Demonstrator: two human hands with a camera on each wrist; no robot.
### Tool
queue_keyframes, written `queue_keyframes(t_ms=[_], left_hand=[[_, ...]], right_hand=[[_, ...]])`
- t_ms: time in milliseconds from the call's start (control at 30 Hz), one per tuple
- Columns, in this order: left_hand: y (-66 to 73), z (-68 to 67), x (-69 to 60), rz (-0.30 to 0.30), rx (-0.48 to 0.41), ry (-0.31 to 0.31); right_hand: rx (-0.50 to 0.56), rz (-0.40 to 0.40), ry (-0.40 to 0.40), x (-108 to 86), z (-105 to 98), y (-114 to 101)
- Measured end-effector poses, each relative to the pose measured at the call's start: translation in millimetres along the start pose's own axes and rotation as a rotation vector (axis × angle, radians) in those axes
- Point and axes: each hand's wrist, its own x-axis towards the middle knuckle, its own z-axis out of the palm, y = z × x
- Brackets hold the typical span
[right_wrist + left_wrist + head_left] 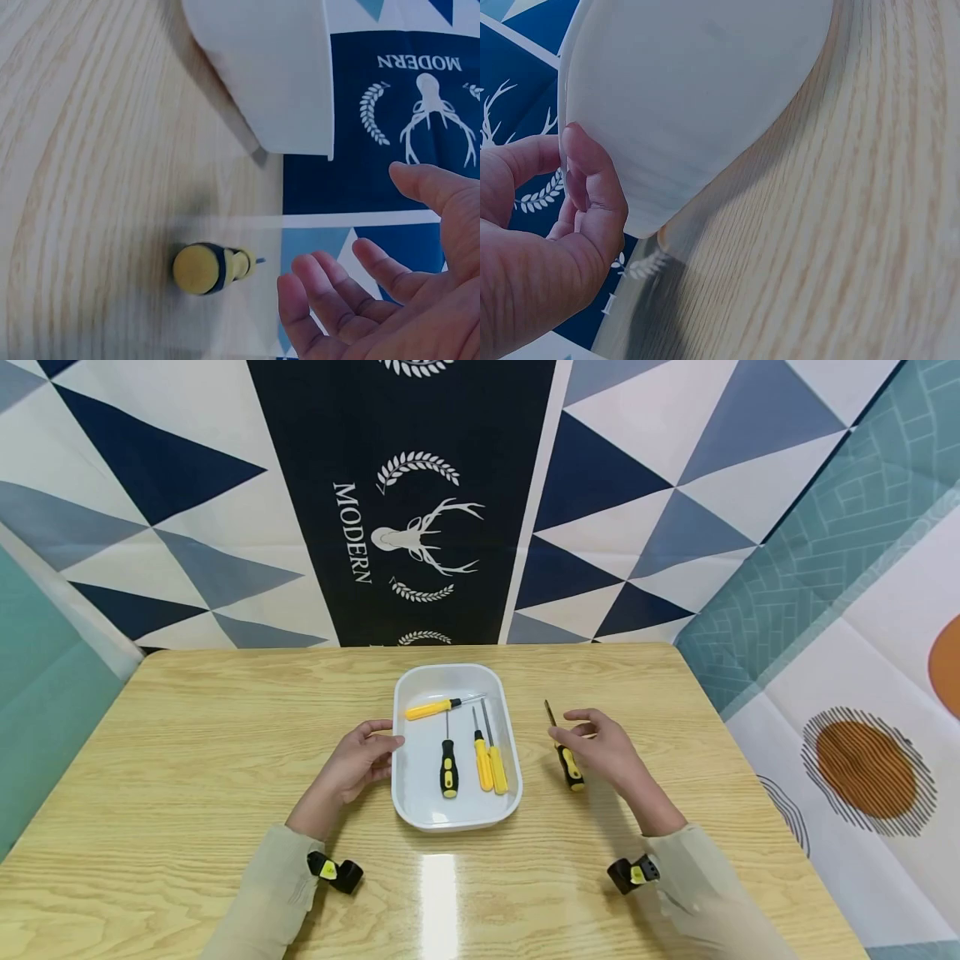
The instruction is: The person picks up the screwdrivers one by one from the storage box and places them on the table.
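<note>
1. Fingers [319, 289] of the right hand [606, 753] are parted, grasping nothing, over a black-and-yellow screwdriver [571, 768] on the surface [247, 714], right of a white tray [418, 772].
2. Fingers of the left hand [363, 763] pinch the tray's left rim.
3. Inside the tray lie a second black-and-yellow screwdriver [448, 771], two yellow screwdrivers [483, 762] to its right, and a yellow-handled screwdriver [428, 710] across the far end.
4. Printed cloth [315, 435] hangs beyond the far edge.

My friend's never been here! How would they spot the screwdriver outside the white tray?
Find the wooden table, then the white tray near its middle. Right of the tray, by the person's right hand, is a black-and-yellow screwdriver. It's the only one outside the tray.
</note>
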Motion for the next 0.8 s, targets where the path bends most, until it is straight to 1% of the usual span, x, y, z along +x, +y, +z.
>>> queue_keyframes(t_ms=[200, 467, 800], left_hand=[[0.8, 0.0, -1.3, 0.004, 0.007, 0.006], [0.5, -0.5, -1.6, -0.011, 0.017, 0.022], [1.4, 0.9, -2.1, -0.001, 0.019, 0.015]], right_hand=[[0.019, -0.004, 0.001, -1.1, 3.3, -11.4], [0.008, -0.030, 0.007, -2.1, 13.0, -24.9], [-0.004, -0.051, -0.006, -4.6, 25.8, -47.4]])
